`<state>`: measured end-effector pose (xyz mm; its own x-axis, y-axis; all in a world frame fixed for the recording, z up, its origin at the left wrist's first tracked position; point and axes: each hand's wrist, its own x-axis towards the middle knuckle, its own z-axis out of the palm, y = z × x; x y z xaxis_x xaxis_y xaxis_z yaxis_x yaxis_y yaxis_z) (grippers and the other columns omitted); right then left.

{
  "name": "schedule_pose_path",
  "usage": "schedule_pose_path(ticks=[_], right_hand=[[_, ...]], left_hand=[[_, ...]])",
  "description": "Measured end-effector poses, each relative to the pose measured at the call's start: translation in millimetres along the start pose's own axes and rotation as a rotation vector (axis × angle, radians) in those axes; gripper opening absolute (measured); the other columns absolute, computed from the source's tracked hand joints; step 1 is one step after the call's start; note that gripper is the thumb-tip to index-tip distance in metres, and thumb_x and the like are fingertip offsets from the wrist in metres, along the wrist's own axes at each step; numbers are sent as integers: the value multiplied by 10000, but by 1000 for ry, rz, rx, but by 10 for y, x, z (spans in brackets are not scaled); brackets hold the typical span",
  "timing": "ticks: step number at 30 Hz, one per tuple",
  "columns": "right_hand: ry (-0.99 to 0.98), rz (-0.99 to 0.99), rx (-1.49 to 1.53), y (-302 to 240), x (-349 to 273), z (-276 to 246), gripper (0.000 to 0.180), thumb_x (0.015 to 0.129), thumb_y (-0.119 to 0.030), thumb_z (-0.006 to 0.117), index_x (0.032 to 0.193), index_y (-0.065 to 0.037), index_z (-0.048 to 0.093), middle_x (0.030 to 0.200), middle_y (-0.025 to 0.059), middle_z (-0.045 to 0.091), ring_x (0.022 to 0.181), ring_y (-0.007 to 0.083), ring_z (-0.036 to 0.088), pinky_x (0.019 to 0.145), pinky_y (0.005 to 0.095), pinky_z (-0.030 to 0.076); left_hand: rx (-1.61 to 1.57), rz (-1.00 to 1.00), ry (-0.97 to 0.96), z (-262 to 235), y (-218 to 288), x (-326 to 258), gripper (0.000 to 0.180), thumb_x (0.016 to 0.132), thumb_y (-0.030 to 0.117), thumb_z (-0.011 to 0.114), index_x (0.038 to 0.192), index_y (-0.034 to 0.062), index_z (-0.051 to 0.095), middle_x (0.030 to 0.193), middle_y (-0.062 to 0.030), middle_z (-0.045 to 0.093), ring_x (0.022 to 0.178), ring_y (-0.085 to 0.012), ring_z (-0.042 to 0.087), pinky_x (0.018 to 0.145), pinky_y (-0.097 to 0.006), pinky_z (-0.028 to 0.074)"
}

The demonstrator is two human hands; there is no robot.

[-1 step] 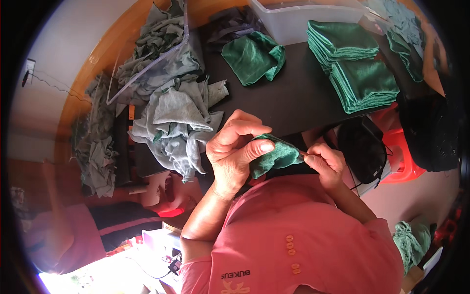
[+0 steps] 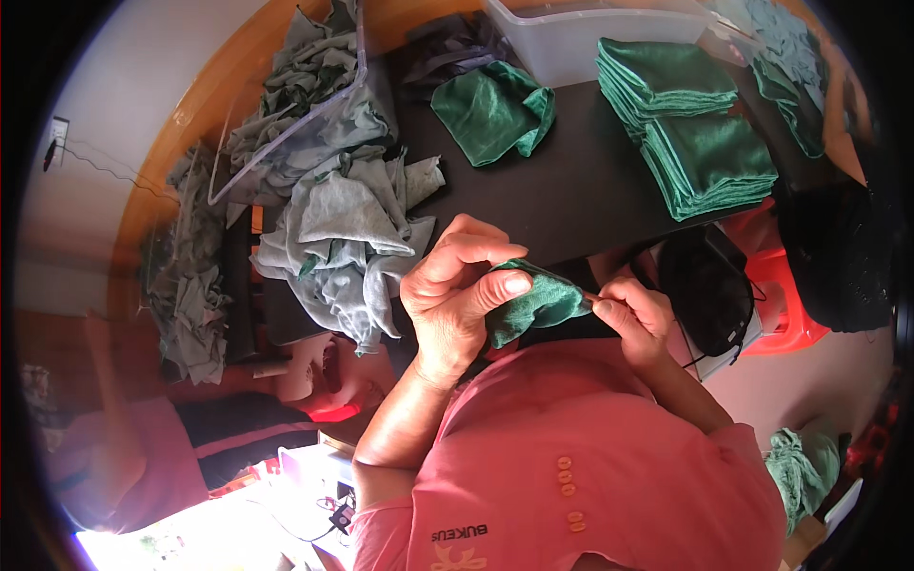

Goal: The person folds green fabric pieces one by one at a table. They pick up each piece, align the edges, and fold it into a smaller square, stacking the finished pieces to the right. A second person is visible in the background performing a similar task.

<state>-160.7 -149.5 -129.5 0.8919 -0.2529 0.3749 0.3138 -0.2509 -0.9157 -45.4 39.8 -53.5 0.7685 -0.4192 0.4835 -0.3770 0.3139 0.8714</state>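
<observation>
My left hand (image 2: 455, 290) is closed on a small green cloth (image 2: 535, 303), thumb pressed flat across its upper edge and the other fingers curled over the top, so the bunched fabric sticks out to the right of the fist. My right hand (image 2: 636, 319) is pinched shut at the cloth's right tip, fingertips together on something thin and reddish; too small to tell what it is. The cloth hangs between both hands, close over my chest and the pink shirt (image 2: 590, 457), just in front of the near edge of the black table (image 2: 571, 190). Beyond my left hand, touching the table's left end, a heap of grey rags (image 2: 352, 238) spills toward me; behind it a clear plastic bin (image 2: 305, 105) tilts, stuffed with more grey cloth. A further pile of grey rags (image 2: 186, 285) lies well off to the left by the wooden rim. At mid-table a loose, crumpled green cloth (image 2: 495, 109) lies apart from my hands. To the right stand two stacks of folded green cloths (image 2: 700, 143), one leaning on the other, with a clear tub (image 2: 590, 38) behind them. Below the table's right side sits a red plastic stool (image 2: 790, 305), a dark bag (image 2: 705, 285) beside it.
</observation>
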Motion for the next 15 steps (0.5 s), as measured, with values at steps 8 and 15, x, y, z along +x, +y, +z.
schedule_pose_path(ticks=[8,15], right_hand=[[78,-7,-2,15,-4,37,143,873,-104,669,807,8,609,664,31,560,580,73,482,522,235,368],[24,412,410,-11,-68,50,130,862,-113,677,802,-9,625,669,-33,546,601,33,442,549,203,332]], left_hand=[[-162,-111,118,83,-59,-16,205,750,10,786,911,-8,660,854,-57,627,743,-114,551,700,-250,457],[-51,3,143,150,-94,-10,216,735,-15,792,906,-5,660,845,-74,635,746,-125,561,698,-256,464]])
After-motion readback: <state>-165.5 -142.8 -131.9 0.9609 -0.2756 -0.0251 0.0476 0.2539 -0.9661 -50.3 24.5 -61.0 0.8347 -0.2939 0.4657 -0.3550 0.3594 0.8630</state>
